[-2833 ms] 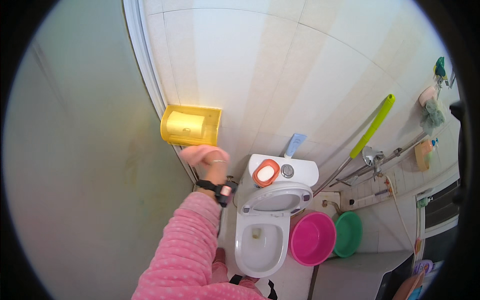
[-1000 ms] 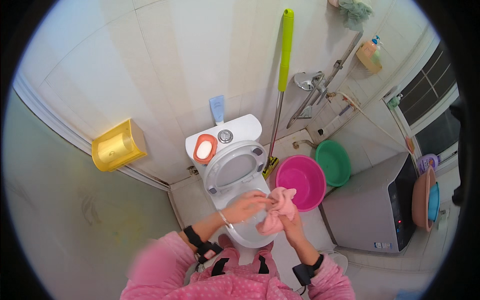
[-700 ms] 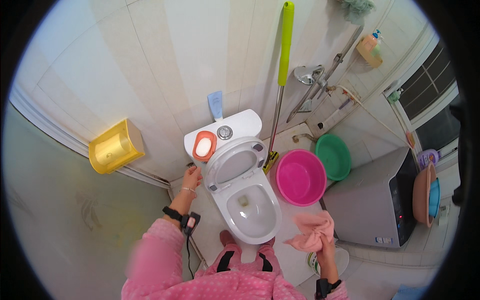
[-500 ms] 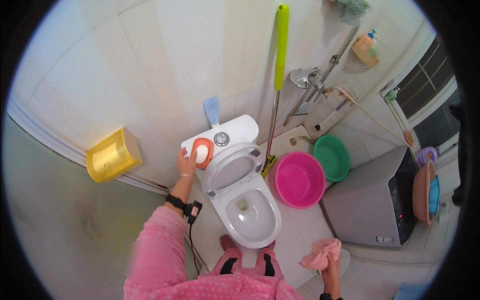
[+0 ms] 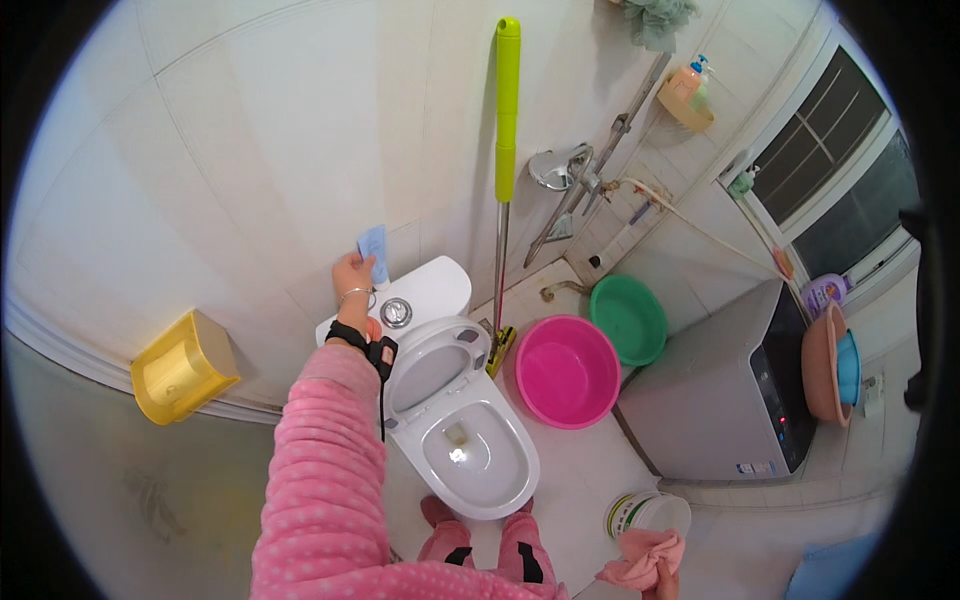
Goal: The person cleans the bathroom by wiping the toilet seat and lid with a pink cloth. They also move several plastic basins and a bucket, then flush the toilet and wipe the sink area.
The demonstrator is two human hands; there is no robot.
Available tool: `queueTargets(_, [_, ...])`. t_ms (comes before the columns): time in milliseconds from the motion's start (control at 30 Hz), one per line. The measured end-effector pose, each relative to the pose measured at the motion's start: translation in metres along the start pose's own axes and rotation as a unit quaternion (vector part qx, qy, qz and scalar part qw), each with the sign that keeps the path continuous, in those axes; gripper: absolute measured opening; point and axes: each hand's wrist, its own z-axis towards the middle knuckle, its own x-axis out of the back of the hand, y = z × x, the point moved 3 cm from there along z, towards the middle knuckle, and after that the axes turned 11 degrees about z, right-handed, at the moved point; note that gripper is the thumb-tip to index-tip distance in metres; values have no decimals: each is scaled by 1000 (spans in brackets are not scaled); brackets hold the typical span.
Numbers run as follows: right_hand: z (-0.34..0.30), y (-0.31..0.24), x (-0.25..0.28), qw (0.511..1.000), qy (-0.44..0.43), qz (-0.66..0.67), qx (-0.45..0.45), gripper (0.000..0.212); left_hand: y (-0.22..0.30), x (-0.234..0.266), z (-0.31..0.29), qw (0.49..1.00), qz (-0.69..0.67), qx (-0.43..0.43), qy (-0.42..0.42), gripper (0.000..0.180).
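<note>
My left hand (image 5: 351,275) is closed on the lower part of a light blue squeeze tube (image 5: 373,243), which stands cap down on the white toilet tank (image 5: 440,282) against the wall. Below that wrist, a sliver of the orange soap dish (image 5: 373,328) shows; my forearm covers the rest of it and any soap. A round chrome flush button (image 5: 397,313) sits beside my wrist. In my right hand (image 5: 664,588), low at the picture's edge, is a crumpled pink cloth (image 5: 645,560), held over a white bucket (image 5: 663,514). The toilet bowl (image 5: 478,459) stands with its lid raised.
A green-handled mop (image 5: 508,110) leans on the wall right of the toilet. Pink (image 5: 568,372) and green (image 5: 628,320) basins stand beyond it, near a grey washing machine (image 5: 700,400). On the left wall hangs a yellow holder (image 5: 185,368). A shower fixture (image 5: 560,168) is mounted at the back.
My left hand has left the soap dish, gone up to the blue tube and taken hold of it. My right hand, still with the cloth, sits lower, and the view has shifted.
</note>
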Motion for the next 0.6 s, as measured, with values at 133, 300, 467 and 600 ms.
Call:
queueTargets(133, [5,5,-4,1000,-15,-3,-19,36,14,39,-27,914,-370,-161,46,32])
queueTargets(300, [22,9,-25,997,-59,-21,-47,38,-32,113,-88,879,-457,-130,24,28])
queueTargets(467, [27,8,-42,992,-97,-53,-57,39,-133,95,-154,918,-357,142,-102,49])
queueTargets(600, [26,7,-45,987,-147,14,-70,43,-162,38,-184,877,-348,231,-237,52])
